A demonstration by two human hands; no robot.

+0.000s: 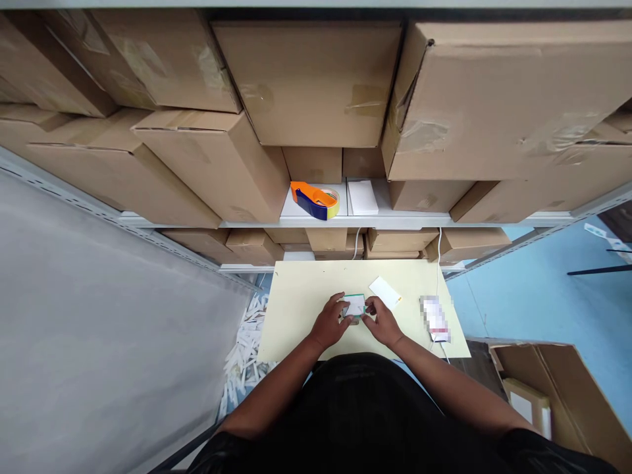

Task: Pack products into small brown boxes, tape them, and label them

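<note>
My left hand (330, 322) and my right hand (382, 321) meet over the middle of a pale yellow table (296, 309). Between them they pinch a small green-and-white box (354, 306) from both sides, fingers curled round its edges. A white card (385, 291) lies flat on the table just beyond my right hand. A white phone-like device (435, 317) on a white cable rests to the right of that hand.
Metal shelves stacked with brown cardboard boxes (311, 85) fill the wall ahead. An orange-and-blue tape dispenser (316, 199) and a white box (362, 197) sit on the shelf. White paper strips (244, 355) litter the floor at left. An open carton (548, 388) stands at right.
</note>
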